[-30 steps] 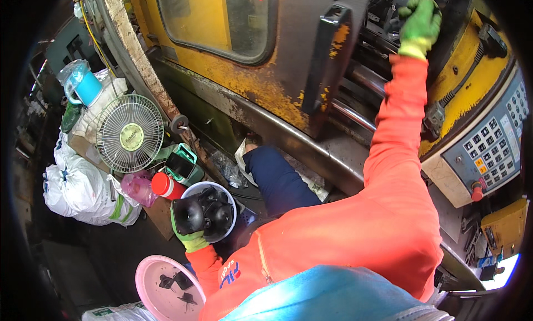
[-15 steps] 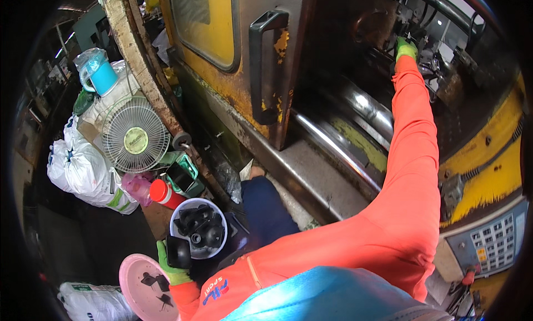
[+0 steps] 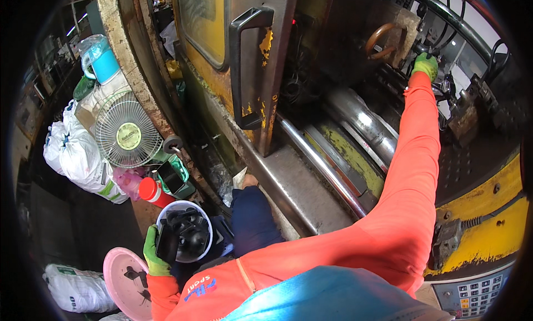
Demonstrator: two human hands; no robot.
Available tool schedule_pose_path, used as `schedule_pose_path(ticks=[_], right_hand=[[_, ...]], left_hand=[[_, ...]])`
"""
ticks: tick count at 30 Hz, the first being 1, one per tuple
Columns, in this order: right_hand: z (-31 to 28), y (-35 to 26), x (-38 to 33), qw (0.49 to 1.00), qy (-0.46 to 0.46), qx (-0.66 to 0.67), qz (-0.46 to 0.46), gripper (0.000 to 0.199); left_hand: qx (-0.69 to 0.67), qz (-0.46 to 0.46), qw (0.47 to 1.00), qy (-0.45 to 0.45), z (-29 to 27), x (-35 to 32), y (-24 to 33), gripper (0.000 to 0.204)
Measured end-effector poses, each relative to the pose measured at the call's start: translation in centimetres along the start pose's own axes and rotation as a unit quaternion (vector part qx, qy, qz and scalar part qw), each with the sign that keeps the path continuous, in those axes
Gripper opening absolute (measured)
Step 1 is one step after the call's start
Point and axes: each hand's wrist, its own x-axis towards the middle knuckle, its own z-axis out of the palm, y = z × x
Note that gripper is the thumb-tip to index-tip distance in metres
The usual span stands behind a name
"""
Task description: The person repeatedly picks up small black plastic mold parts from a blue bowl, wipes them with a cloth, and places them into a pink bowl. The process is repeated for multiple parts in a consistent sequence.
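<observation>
My left hand (image 3: pixel 153 252), in a green glove, grips a smooth black moulded piece (image 3: pixel 167 243) beside a white bucket (image 3: pixel 210 239). Dark moulded parts (image 3: pixel 191 232) fill that bucket. With the arm stretched far out to the upper right, my gloved right hand (image 3: pixel 425 68) is inside the machine, near metal fittings and dark hoses. Its fingers look curled; whatever they hold is hidden behind the hand. A brown round wheel (image 3: pixel 383 40) is just left of it. Polished bars (image 3: pixel 325 168) run below.
The machine's yellow door (image 3: pixel 208 29) has a big black handle (image 3: pixel 239 71). Left of it stand a fan (image 3: pixel 129 135), a red-lidded container (image 3: pixel 152 192), a blue jug (image 3: pixel 101 63) and white bags (image 3: pixel 80 160). A pink basin (image 3: pixel 114 276) holds dark scraps. A keypad (image 3: pixel 472 296) is lower right.
The view has shifted, moving the door and bucket leftward in the picture. My right hand now appears lower and farther right, still inside the machine. My left hand keeps the black moulded piece.
</observation>
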Motion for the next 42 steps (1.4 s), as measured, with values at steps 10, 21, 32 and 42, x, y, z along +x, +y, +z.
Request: schedule_pose_path(ticks=[10, 21, 32, 42], right_hand=[[-15.4, -8.4, -11.6, 0.912, 0.097, 0.326, -0.23, 0.038], [-30.3, -23.5, -45.3, 0.451, -0.081, 0.221, -0.861, 0.038], [-27.3, -24.6, -46.6, 0.744, -0.248, 0.606, -0.129, 0.028], [-14.9, -26.5, -43.9, 0.673, -0.534, 0.511, -0.03, 0.035]], left_hand=[[-0.062, -0.07, 0.98, -0.176, 7.2, -0.4, 2.6, 0.031], [0.192, -0.032, 0.928, -0.317, 14.7, -4.3, 5.6, 0.043], [-0.202, 0.024, 0.952, 0.23, -16.3, -11.6, 1.2, 0.017], [0.27, 0.117, 0.791, 0.536, -39.0, -11.8, -2.1, 0.023]])
